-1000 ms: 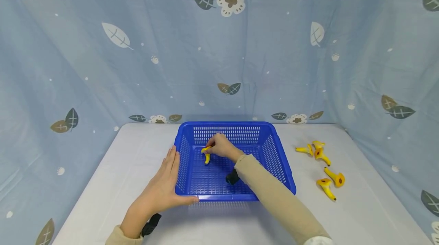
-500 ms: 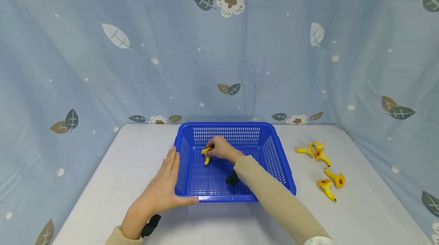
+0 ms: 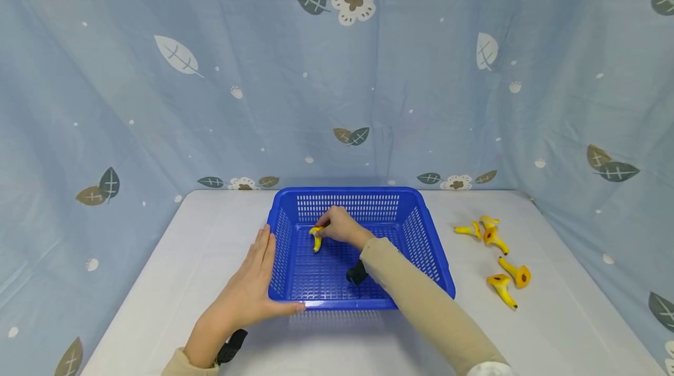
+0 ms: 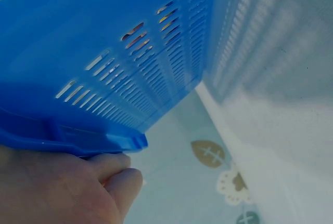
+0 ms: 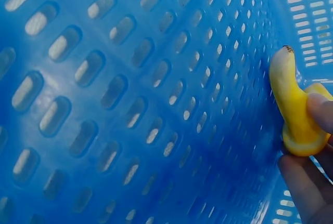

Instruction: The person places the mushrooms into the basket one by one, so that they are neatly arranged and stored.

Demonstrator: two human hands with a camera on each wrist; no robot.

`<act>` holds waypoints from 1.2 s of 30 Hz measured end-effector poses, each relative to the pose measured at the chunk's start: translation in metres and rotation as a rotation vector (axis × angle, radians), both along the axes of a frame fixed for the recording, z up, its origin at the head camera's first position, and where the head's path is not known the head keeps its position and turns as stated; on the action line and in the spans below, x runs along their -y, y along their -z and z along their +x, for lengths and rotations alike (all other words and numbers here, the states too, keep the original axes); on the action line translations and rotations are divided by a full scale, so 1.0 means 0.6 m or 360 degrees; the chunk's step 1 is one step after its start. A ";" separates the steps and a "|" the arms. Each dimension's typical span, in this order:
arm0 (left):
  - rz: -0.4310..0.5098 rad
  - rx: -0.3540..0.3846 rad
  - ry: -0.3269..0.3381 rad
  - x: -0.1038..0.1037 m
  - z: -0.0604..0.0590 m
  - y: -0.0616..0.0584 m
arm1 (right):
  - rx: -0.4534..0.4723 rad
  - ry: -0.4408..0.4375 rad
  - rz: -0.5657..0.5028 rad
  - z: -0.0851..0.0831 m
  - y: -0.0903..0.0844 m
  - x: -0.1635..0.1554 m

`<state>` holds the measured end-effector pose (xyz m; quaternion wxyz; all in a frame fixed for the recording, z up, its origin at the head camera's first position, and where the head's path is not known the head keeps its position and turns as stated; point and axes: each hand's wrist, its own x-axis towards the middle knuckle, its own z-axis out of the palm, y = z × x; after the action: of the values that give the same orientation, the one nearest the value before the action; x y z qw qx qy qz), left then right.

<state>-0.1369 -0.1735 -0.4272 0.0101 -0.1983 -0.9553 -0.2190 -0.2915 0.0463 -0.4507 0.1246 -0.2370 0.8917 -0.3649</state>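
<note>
On a white table point(image 3: 221, 224), the straight left hand point(image 3: 251, 284) touches a roomy basket's edge point(image 3: 347, 304), the right hand point(image 3: 341, 227) pinching a mushroom point(image 3: 317, 243).

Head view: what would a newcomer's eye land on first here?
The large blue perforated basket stands out first, mid-table, with the left hand against its near-left corner. Inside it, left of centre, the right hand pinches a yellow chanterelle mushroom. Bright against the white tabletop, five loose chanterelles lie to the basket's right.
</note>
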 end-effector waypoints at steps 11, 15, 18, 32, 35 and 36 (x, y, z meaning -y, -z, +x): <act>-0.0015 -0.0017 -0.0006 -0.001 0.002 -0.001 | 0.0023 -0.0038 0.0048 -0.003 0.000 -0.002; -0.0013 -0.0019 -0.0005 -0.001 0.001 -0.001 | 0.0066 -0.0050 0.0032 -0.003 -0.006 -0.006; -0.0013 -0.0010 -0.0005 -0.001 0.001 -0.001 | 0.0098 -0.0067 0.0041 -0.005 -0.011 -0.011; -0.0014 -0.0017 -0.0004 -0.002 0.000 0.000 | 0.0029 -0.0025 0.0046 -0.020 -0.031 -0.034; -0.0011 -0.0010 -0.0005 -0.001 -0.001 0.000 | 0.0011 0.0012 0.0016 -0.019 -0.042 -0.039; -0.0013 -0.0013 -0.0004 -0.001 -0.001 0.000 | 0.0006 0.0033 0.0011 -0.019 -0.046 -0.040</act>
<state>-0.1375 -0.1727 -0.4270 0.0135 -0.1980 -0.9564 -0.2144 -0.3028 0.0703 -0.4232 0.1232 -0.2267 0.8951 -0.3637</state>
